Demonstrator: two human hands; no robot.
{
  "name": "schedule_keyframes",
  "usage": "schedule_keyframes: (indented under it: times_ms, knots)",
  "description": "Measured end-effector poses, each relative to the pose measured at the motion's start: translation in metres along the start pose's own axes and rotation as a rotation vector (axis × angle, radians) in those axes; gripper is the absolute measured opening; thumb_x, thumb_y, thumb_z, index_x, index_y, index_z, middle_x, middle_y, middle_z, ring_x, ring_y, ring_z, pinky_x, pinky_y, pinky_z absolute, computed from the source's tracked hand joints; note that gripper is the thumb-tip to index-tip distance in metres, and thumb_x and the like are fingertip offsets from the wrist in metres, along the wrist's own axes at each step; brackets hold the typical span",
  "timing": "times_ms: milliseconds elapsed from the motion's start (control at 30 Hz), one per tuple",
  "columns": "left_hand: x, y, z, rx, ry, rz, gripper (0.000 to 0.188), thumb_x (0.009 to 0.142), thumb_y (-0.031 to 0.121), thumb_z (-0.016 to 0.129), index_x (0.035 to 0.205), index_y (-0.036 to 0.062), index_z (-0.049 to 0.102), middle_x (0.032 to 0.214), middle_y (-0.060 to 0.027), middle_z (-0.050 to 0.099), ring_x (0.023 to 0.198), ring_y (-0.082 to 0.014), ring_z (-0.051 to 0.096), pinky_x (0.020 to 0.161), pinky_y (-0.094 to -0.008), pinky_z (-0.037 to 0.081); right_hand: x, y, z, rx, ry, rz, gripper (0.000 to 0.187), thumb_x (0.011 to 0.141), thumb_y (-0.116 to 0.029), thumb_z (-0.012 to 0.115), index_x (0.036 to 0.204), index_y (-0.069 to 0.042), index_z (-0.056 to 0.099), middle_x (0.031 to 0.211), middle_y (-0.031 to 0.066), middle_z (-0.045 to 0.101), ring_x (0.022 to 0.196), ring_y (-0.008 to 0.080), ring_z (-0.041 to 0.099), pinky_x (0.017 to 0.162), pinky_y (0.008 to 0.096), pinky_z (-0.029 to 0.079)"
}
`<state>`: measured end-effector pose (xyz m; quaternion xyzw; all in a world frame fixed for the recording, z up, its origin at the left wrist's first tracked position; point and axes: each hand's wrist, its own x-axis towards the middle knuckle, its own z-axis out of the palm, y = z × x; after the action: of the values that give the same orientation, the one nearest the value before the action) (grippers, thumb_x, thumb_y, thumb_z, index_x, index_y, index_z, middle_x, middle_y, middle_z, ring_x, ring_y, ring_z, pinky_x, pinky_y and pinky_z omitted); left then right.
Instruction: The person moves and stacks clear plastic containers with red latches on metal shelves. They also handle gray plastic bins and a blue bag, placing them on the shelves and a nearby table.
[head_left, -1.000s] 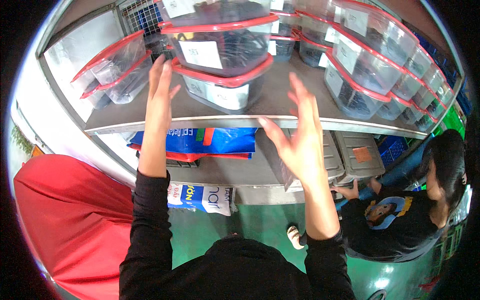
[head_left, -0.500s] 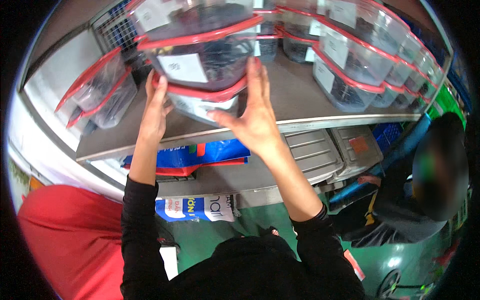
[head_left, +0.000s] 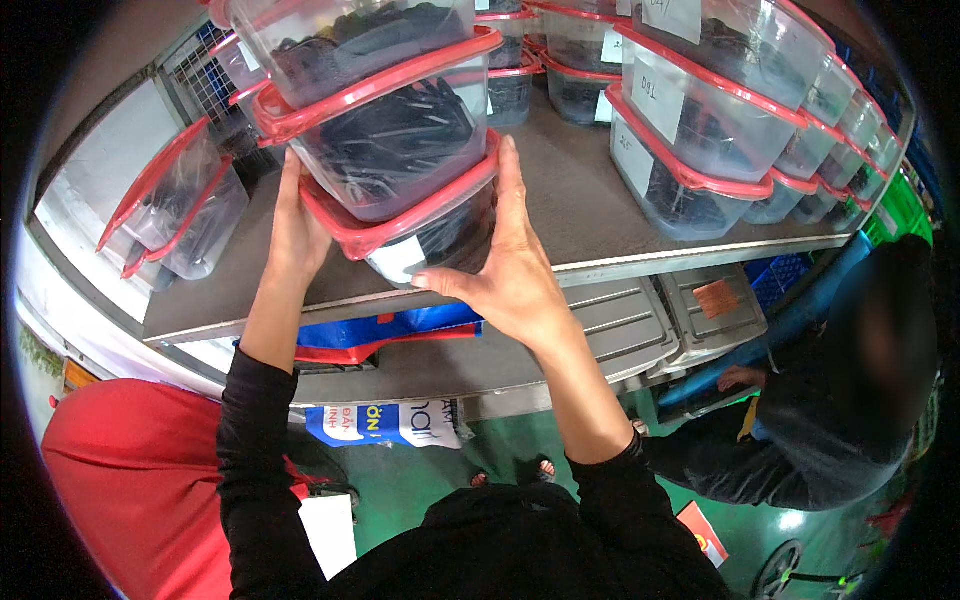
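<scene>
A stack of clear plastic boxes with red lids stands at the front of the shelf before me. The lowest box (head_left: 445, 240) carries a white label and sits between my hands. My left hand (head_left: 297, 225) presses against its left side, fingers partly hidden behind it. With fingers stretched up along the right side, my right hand (head_left: 515, 265) grips it, the thumb lying across the lower front. On top rests a middle box (head_left: 395, 145) with dark, bagged contents, and above that an upper box (head_left: 360, 50), also holding dark items.
More red-lidded boxes (head_left: 690, 190) are stacked at the right, and two tilted ones (head_left: 190, 215) lie at the left. Grey lidded bins (head_left: 620, 320) sit below the shelf edge (head_left: 700, 248). A person (head_left: 800, 430) is at the right; something large and red (head_left: 130, 470) stands left.
The stack has turned, so the labels that faced me on its upper and middle boxes no longer show. Both hands stay on the lowest box. The person at right has shifted slightly.
</scene>
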<state>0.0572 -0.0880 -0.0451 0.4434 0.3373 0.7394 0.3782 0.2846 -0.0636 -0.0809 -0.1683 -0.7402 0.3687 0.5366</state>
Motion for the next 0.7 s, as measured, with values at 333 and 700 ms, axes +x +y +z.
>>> schedule_keyframes:
  times_ms: [333, 700]
  knots:
    - [0.003, -0.008, -0.025, 0.045, 0.262, 0.115, 0.059, 0.093, 0.049, 0.041, 0.132, 0.0043, 0.039, 0.131, -0.0105, 0.047, 0.119, -0.0244, 0.045, 0.100, -0.0387, 0.034, 0.004, -0.012, 0.012, -0.304, -0.059, -0.052, 0.137, 0.054, -0.023, 0.086, 0.136, 0.003, -0.020, 0.139, 0.0353, 0.020, 0.127, 0.0436, 0.031, 0.102, 0.0417, 0.035]
    - [-0.058, 0.025, -0.057, 0.354, 0.628, 0.305, 0.064, 0.092, 0.052, 0.037, 0.141, 0.0117, 0.025, 0.132, -0.0050, 0.041, 0.109, -0.0144, 0.040, 0.088, -0.0281, 0.029, 0.041, -0.006, 0.051, -0.285, -0.355, 0.086, 0.133, 0.058, -0.040, 0.083, 0.138, 0.007, -0.013, 0.138, 0.0292, 0.030, 0.125, 0.0384, 0.039, 0.095, 0.0386, 0.042]
